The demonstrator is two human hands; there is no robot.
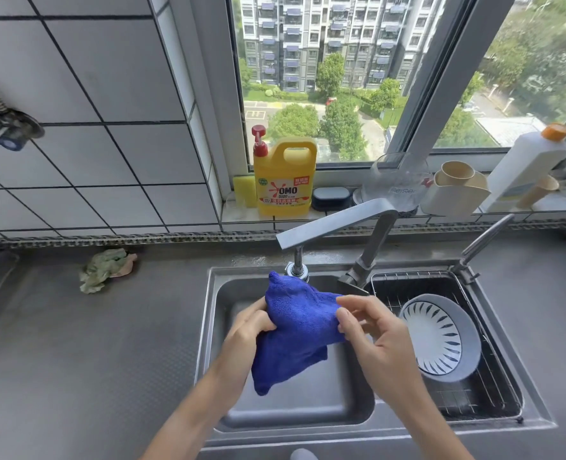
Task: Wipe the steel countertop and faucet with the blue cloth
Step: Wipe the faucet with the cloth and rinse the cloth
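Observation:
The blue cloth [294,323] hangs bunched over the left sink basin [275,416], held between both hands. My left hand [250,330] grips its left side with curled fingers. My right hand [371,330] pinches its right edge between thumb and fingers. The steel faucet [338,224] stands just behind the cloth, its flat spout swung to the left over the basin. The steel countertop [92,343] stretches to the left of the sink and also lies right of it.
A blue-and-white bowl [440,336] lies in a wire rack in the right basin. A crumpled green rag [107,268] sits on the counter at the back left. A yellow detergent bottle [284,180], sponge, cups and a white bottle [527,164] line the windowsill.

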